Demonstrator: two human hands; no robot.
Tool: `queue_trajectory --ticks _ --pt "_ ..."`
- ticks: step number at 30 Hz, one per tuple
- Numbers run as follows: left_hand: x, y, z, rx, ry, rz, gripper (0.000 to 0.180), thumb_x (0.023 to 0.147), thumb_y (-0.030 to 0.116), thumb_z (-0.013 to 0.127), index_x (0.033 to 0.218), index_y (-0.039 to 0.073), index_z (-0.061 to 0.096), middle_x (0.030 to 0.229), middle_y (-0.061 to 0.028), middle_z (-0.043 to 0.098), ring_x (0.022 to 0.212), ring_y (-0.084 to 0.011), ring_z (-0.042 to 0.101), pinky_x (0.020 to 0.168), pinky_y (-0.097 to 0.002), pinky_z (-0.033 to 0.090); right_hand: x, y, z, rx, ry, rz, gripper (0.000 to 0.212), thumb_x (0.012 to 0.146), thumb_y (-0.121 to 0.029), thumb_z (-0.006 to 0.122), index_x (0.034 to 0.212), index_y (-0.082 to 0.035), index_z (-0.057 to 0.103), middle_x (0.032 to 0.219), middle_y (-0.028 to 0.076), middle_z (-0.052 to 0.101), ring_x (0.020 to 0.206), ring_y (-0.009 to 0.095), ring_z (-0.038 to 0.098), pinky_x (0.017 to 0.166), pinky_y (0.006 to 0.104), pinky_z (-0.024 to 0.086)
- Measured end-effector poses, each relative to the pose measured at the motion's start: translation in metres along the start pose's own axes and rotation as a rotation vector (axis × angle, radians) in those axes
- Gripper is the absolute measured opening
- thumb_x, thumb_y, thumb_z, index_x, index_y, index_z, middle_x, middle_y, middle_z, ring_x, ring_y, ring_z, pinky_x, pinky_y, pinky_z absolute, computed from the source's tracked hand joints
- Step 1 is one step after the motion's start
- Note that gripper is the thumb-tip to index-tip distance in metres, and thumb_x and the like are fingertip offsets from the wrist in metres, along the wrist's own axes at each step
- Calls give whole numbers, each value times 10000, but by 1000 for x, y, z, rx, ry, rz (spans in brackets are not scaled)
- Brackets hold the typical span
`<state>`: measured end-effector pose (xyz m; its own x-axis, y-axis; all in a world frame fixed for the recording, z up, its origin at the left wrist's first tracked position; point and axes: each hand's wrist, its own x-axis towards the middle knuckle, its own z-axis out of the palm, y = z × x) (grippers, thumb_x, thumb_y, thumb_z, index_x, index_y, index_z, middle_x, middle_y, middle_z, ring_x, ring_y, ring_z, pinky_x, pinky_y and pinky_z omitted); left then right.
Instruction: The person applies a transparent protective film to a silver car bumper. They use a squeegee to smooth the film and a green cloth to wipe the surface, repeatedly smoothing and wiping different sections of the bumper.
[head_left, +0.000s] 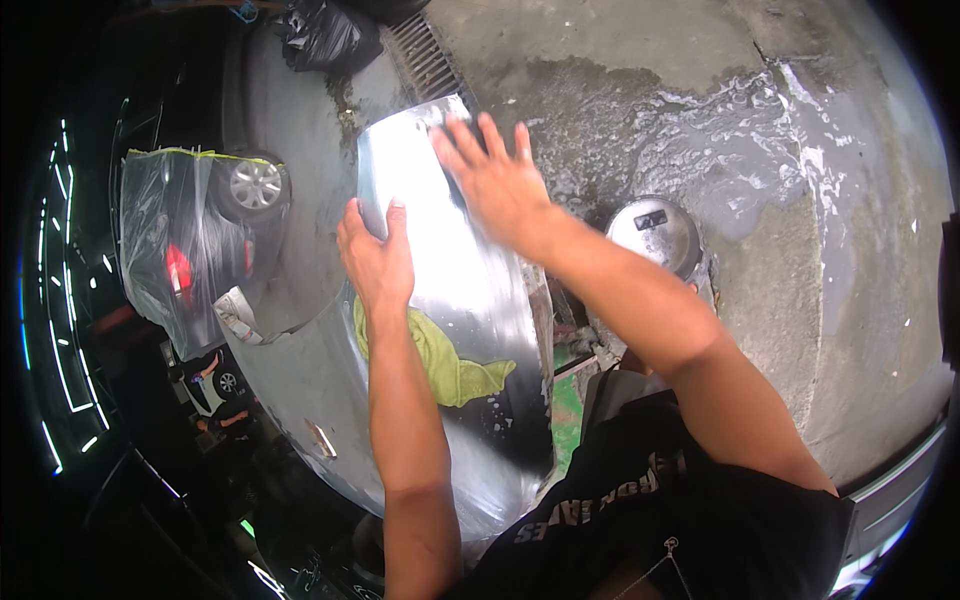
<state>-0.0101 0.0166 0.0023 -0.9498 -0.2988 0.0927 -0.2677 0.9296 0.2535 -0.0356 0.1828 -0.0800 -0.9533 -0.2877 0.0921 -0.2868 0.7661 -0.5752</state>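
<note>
A pale silver-grey car body panel [450, 260], shiny and partly wet-looking, stretches away in front of me. My right hand [495, 185] is over its far right part, fingers spread and slightly smeared by motion; whether the palm touches the surface I cannot tell. My left hand [378, 255] rests at the panel's left side, thumb apart from the fingers, with nothing seen in it. Just beyond my left wrist, on the right, a crumpled yellow-green cloth [440, 360] lies on the panel.
A round silver-topped container [655, 235] stands right of the panel. Whitish liquid streaks the wet concrete floor [730, 130]. A floor grate [425, 50] and a black plastic bag [325, 35] lie at the far end. Leftward stands a car under clear plastic sheeting [190, 230].
</note>
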Motion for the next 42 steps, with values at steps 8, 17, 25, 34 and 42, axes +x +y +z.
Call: queue_trajectory --ticks 8,17,25,34,42 --pt "-2 -3 3 -5 24 39 878 905 451 816 1461 -145 489 1418 -316 559 1337 -461 544 1128 -501 443 -15 8 10 -89 0 -110 721 1014 -119 534 1678 -67 257 1746 170 250 1589 461 257 1237 711 209" --pt "-1 -5 3 12 30 59 896 898 469 824 1454 -152 495 1402 -323 572 1330 -459 550 1126 -499 441 1 12 10 -132 15 -178 727 1023 -133 525 1682 -31 234 1755 159 238 1601 436 245 1250 685 225" --pt "0 -5 4 13 46 61 899 888 473 832 1447 -152 505 1392 -317 583 1323 -465 552 1123 -510 437 10 11 3 -127 46 -199 726 1016 -136 544 1675 -32 255 1746 142 274 1596 410 271 1244 686 238" --pt "0 -2 3 2 59 68 882 890 448 836 1445 -152 506 1375 -311 584 1313 -466 555 1109 -509 441 6 19 9 -94 74 -227 731 1008 -135 544 1676 -45 262 1739 145 289 1601 419 256 1237 693 245" --pt "2 -2 3 5 54 55 881 885 442 839 1441 -154 505 1362 -310 590 1302 -465 563 1104 -515 444 10 30 9 -161 30 -262 750 1005 -115 544 1684 -46 234 1751 140 265 1603 413 253 1248 673 236"
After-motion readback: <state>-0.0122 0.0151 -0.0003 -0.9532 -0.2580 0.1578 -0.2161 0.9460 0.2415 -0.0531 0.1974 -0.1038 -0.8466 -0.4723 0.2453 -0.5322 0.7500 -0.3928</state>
